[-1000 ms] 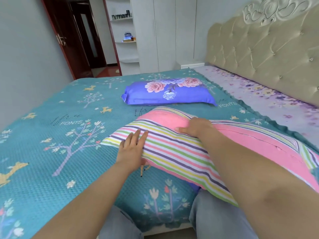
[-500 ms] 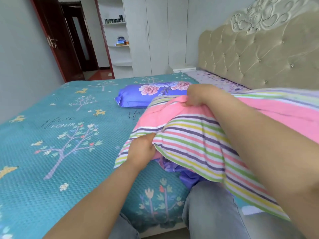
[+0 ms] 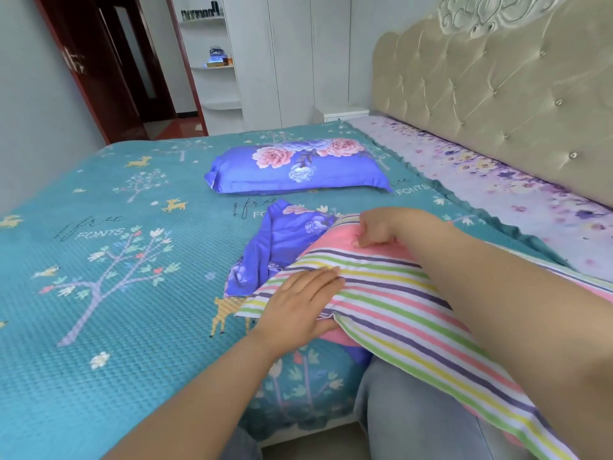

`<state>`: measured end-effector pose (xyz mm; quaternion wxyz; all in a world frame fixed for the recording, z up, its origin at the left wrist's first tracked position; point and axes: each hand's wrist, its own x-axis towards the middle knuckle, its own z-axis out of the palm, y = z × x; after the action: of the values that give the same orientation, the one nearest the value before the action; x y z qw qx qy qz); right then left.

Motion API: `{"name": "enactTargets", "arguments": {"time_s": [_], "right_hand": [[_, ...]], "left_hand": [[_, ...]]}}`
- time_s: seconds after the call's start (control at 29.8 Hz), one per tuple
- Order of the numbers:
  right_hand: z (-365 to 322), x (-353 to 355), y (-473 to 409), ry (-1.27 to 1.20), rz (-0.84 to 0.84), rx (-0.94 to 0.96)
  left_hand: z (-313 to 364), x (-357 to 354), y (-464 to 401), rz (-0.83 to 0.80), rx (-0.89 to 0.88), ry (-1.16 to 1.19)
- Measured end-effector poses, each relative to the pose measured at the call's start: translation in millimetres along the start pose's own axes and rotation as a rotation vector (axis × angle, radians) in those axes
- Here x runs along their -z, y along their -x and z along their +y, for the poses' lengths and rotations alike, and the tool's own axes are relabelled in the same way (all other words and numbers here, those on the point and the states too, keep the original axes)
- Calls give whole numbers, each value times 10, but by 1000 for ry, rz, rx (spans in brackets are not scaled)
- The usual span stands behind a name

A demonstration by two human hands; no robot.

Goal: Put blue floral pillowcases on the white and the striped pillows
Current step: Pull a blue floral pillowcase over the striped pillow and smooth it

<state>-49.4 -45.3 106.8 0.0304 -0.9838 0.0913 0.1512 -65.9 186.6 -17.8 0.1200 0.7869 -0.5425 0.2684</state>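
- The striped pillow [image 3: 398,303] lies slantwise across the bed's near edge, long axis running from the person's lap toward the bed's middle.
- Left hand [image 3: 298,303] presses flat, fingers straight, on its near corner.
- Right hand [image 3: 378,227] pinches its far end.
- The empty blue floral pillowcase [image 3: 282,247] lies crumpled just beyond, partly underneath, nearer the left hand.

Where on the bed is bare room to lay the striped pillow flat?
Bare teal bedspread lies left of the loose pillowcase, toward the wall. The lilac strip below the headboard is also bare. It is crowded between the cased pillow and striped pillow.
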Motion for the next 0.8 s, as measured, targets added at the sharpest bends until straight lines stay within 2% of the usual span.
{"name": "enactTargets", "arguments": {"time_s": [0.07,0.23,0.4,0.54,0.6,0.7,0.8], "right_hand": [[-20,50,-82,9,58,42],[132,-16,-266,16,-94,49],[520,82,-397,-274,-121,67],[608,-270,-737,28,-20,-83],[656,-550,-903,-27,-22,-183],[655,-690,-847,-145,-47,-224],[628,-688,-746,-53,38,-237]], "left_hand": [[-69,-43,173,-32,-6,-96],[-101,-203,396,74,-7,-220],[-188,-237,216,99,26,-174],[-312,-213,-50,114,16,-163],[-367,-162,-207,109,12,-141],[-411,-98,-582,92,-12,-99],[-447,-77,-1001,-6,-123,-116]]}}
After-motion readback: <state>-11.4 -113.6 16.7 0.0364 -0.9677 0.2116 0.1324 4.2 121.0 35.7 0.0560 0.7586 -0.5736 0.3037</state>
